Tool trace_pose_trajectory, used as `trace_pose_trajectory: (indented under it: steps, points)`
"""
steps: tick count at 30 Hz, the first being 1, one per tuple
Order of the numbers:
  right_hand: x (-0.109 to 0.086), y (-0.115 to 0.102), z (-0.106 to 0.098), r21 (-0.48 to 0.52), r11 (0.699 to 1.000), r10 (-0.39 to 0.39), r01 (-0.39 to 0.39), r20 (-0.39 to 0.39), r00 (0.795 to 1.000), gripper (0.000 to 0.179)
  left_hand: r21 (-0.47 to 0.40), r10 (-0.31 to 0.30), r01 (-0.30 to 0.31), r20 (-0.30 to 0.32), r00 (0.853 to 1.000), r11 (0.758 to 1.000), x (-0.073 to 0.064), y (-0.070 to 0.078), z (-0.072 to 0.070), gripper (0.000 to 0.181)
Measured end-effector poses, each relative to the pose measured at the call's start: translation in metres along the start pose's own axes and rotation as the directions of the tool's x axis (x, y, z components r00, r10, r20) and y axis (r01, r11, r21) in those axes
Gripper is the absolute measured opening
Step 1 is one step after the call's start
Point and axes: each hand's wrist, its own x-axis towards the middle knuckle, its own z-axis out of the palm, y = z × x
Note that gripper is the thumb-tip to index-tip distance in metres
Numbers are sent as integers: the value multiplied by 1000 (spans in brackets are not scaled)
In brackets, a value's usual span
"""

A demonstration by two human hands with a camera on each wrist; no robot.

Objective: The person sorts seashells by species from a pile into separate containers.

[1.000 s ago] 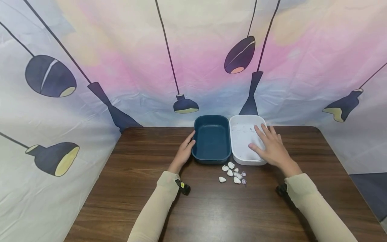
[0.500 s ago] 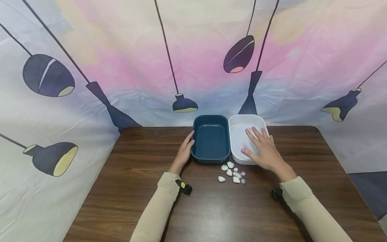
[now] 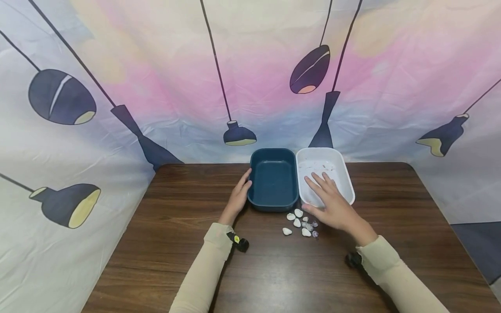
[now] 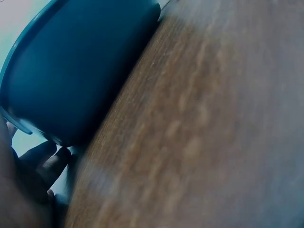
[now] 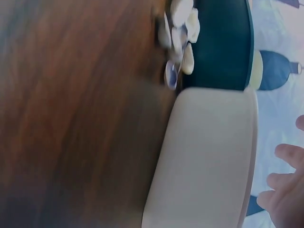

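Note:
A dark teal tray [image 3: 274,202] and a white tray [image 3: 348,182] stand side by side at the back of the table. My left hand [image 3: 237,198] rests against the teal tray's left side; in the left wrist view its fingertips [image 4: 57,161] touch that tray's outer wall. Over the front of the white tray my right hand [image 3: 330,206] hovers with spread fingers and holds nothing. Several white seashells [image 3: 297,222] and a few small purple ones [image 3: 315,234] lie in a loose cluster before the trays, left of the right hand's thumb. Small dark specks show on the white tray's floor.
Brown wood-grain table [image 3: 270,269] lies under everything. A cloth backdrop [image 3: 168,65] printed with hanging lamps rises right behind the table's back edge. Small black wrist cameras [image 3: 242,245] sit at both cuffs.
My right hand has moved left and toward me, from the white tray's right side to its front, near the seashells. The left hand and both trays have stayed in place.

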Motion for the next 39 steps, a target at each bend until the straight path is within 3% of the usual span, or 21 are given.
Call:
trace_pose_trajectory:
  steps: [7,13,21,24,28,31,35,39]
  points:
    - [-5,-16,13,65,994,-94,93,22,995,83,15,3,-3,-16,1000,1000,-1,1,1,53]
    - [-8,-29,25,94,978,-188,185,24,982,80,12,-1,1,8,1000,1000,-1,1,-1,53]
    - [-10,-39,39,79,940,-337,333,32,941,73,22,-39,38,66,997,999,2,2,-7,55]
    - [-11,-43,41,91,931,-359,353,65,931,69,21,-44,43,82,996,999,-2,14,-10,54]
    - [-12,-47,42,113,943,-328,315,138,934,62,7,-33,33,73,997,999,-11,34,-11,54]
    - [-11,-48,43,111,947,-317,301,172,933,58,7,-12,11,49,999,1000,-8,21,-7,54]
    - [-11,-50,44,111,934,-354,339,171,919,52,22,10,-10,18,1000,1000,-1,-1,-3,53]
    - [-11,-51,45,130,926,-375,356,175,911,45,21,14,-14,12,1000,1000,-1,1,-3,53]
